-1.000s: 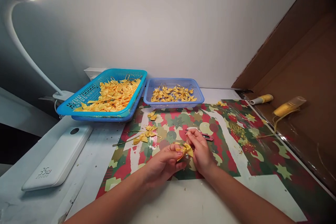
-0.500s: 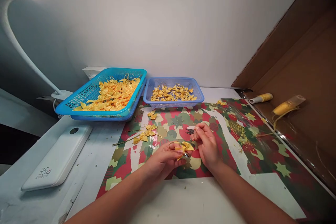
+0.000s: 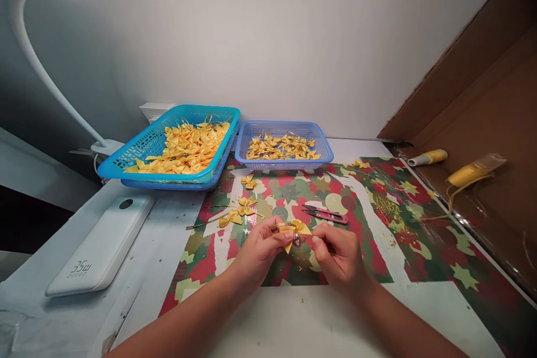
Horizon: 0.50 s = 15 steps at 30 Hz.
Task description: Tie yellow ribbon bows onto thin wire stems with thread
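My left hand (image 3: 260,250) is closed on a small yellow ribbon bow (image 3: 299,227), pinched between thumb and fingers. A loop of gold cord stands out at the bow's left, and a shiny silver bell (image 3: 297,239) hangs below its knot. Close by the bow's right tail, my right hand (image 3: 340,254) is closed in a pinch; what lies between its fingertips is too small to make out. Thread snips with pink handles (image 3: 331,216) lie on the patterned sheet just beyond my right hand. Several loose yellow bows (image 3: 246,206), some with gold stems, rest left of them.
A turquoise basket (image 3: 115,166) heaped with yellow bows stands at the back left, beside a smaller blue-violet basket (image 3: 285,164) of finished-looking bows. A white power bank (image 3: 100,246) lies left. Gold cord scraps (image 3: 388,212) and yellow spools (image 3: 465,173) are at right, by a cardboard wall (image 3: 474,72).
My right hand has drawn in and down toward the bow, its fingers more curled. The snips, partly hidden behind it before, now show fully. The view has shifted slightly.
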Each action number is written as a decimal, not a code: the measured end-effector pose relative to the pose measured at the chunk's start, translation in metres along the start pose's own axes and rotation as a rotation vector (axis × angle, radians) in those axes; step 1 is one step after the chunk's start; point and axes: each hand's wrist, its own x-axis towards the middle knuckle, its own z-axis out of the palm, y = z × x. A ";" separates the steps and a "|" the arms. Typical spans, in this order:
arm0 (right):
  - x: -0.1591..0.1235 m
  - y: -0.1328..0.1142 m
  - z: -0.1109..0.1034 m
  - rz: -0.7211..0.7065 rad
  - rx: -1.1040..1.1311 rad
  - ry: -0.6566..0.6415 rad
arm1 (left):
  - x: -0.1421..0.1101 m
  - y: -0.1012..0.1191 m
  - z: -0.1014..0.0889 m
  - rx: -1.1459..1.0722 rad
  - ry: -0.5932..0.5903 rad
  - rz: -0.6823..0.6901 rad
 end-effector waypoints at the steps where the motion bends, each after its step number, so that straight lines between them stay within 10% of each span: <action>1: 0.000 0.000 0.000 -0.008 -0.013 0.010 | -0.001 0.000 0.000 0.012 -0.001 0.003; 15: 0.002 0.000 -0.004 -0.144 -0.060 0.042 | -0.002 0.006 -0.006 0.304 -0.034 0.189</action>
